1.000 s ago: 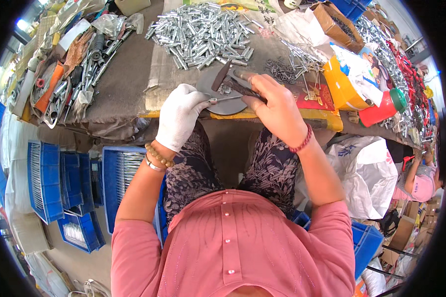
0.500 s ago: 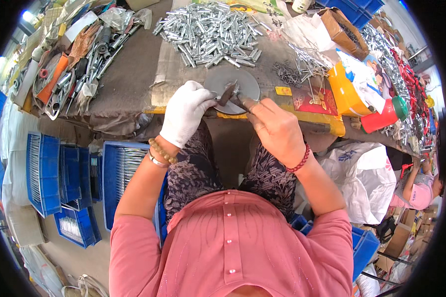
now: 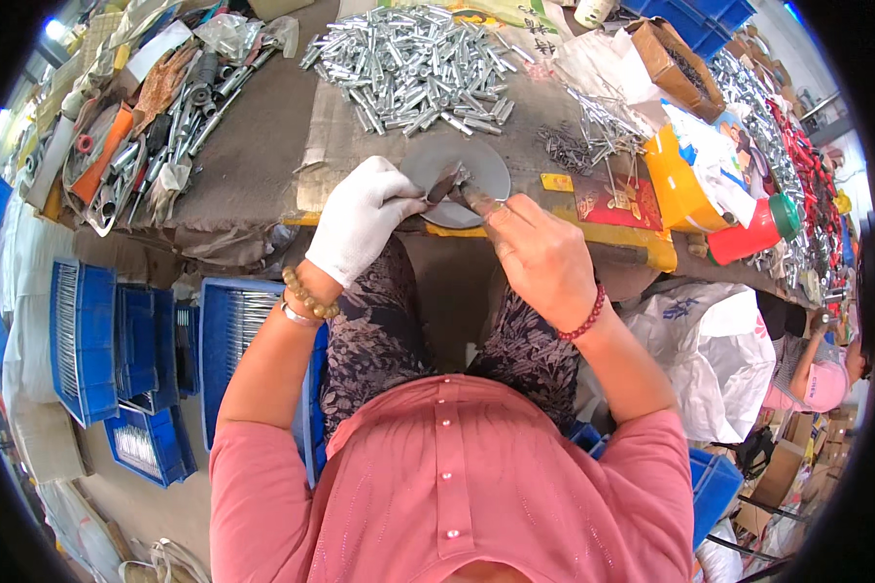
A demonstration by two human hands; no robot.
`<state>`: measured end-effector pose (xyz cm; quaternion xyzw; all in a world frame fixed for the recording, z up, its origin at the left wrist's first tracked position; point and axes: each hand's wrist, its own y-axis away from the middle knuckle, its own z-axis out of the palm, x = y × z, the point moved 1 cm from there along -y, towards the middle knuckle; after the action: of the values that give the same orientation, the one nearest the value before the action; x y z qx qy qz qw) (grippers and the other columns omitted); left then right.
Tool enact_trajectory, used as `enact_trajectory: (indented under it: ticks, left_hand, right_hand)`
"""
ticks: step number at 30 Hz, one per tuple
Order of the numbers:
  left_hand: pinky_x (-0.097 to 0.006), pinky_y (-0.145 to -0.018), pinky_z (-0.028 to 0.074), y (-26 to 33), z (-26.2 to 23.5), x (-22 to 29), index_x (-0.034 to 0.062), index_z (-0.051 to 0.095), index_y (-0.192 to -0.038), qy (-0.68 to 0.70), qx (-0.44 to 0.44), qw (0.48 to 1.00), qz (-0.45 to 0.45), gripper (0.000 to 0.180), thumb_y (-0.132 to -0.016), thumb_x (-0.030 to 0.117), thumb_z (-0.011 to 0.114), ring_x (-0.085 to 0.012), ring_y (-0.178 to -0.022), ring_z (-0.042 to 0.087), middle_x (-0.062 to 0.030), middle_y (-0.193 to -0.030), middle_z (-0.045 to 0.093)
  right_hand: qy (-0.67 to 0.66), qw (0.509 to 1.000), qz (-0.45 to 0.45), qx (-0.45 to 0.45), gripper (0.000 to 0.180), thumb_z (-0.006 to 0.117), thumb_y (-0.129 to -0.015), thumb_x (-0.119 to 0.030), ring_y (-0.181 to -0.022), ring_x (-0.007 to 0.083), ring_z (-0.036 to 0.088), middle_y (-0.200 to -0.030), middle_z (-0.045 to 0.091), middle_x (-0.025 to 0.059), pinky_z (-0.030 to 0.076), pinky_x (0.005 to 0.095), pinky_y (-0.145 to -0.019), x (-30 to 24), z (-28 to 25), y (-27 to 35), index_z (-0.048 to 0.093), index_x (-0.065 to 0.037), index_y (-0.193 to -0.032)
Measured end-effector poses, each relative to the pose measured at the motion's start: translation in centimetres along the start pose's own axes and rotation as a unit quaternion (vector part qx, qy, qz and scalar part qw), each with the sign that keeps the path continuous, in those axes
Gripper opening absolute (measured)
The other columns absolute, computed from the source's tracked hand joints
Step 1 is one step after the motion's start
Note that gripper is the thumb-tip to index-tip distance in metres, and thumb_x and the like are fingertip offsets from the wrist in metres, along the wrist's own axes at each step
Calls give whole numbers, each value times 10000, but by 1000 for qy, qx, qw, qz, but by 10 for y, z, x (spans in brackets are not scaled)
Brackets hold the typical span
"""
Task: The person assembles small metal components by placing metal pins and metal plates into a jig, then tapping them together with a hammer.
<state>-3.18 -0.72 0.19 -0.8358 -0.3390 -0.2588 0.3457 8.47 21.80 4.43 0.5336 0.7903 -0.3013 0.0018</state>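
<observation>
My left hand (image 3: pixel 355 225), in a white glove, pinches a small dark flat piece (image 3: pixel 443 188) at the near side of a round grey disc (image 3: pixel 481 163). My bare right hand (image 3: pixel 544 251) is closed on a slim brownish tool (image 3: pixel 476 198), whose tip meets the dark piece over the disc. A bit of shiny metal shows where the two meet, too small to make out. Just beyond the disc lies a large heap of silvery metal tubes (image 3: pixel 413 68) on the bench.
Loose tools (image 3: pixel 170 126) crowd the bench's left end. To the right are thin metal rods (image 3: pixel 608 121), a yellow container (image 3: pixel 681 175) and a red bottle with a green cap (image 3: pixel 749 231). Blue bins of rods (image 3: pixel 86 340) stand at lower left; a white sack (image 3: pixel 705 350) at right. Another person (image 3: pixel 817 379) works far right.
The dark piece has turned slightly, and the right-hand tool's tip has shifted a little over the disc. My left wrist has moved slightly left. Both hands keep their grip.
</observation>
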Motion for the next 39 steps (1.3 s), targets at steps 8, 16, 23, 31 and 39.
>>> enact_trajectory:
  ticks: [8,16,23,31,39]
  left_hand:
    - [-364,-828,515,6,1,1,37,767,-954,7,12,1000,17,97,-865,66,794,-264,-900,641,-93,-933,625]
    - [-363,-848,518,12,4,2,65,800,-1033,-38,20,999,19,157,-879,87,782,-271,-944,637,-97,-972,632]
    - [-314,-811,537,37,24,30,30,755,-1193,17,202,979,-33,243,-954,63,728,-228,-864,670,-103,-1041,714]
    - [-208,-610,521,71,44,45,22,424,-1589,401,137,858,-291,536,-1067,75,537,-57,-713,609,-54,-974,723]
    - [-210,-639,442,93,15,32,-23,402,-1562,391,170,858,-288,692,-986,159,740,-47,-744,540,-84,-1055,750]
  right_hand:
    - [-32,998,54,6,362,730,-866,-57,-914,345,664,-987,586,122,558,453,-766,30,6,-18,729,-133,-1219]
    - [53,998,15,8,178,764,-848,-106,-930,335,663,-955,608,93,557,476,-762,4,19,-1,637,-83,-970]
    - [-169,951,226,-124,197,746,-867,-108,-609,359,638,-701,635,179,498,449,-604,-8,25,12,590,3,-913]
    - [-419,830,332,-156,174,731,-927,-91,-613,102,513,-663,575,82,441,328,-575,-29,43,26,635,12,-1029]
    - [-424,852,263,-162,266,719,-985,-105,-697,89,596,-920,721,33,498,263,-629,-36,46,20,668,-39,-1238]
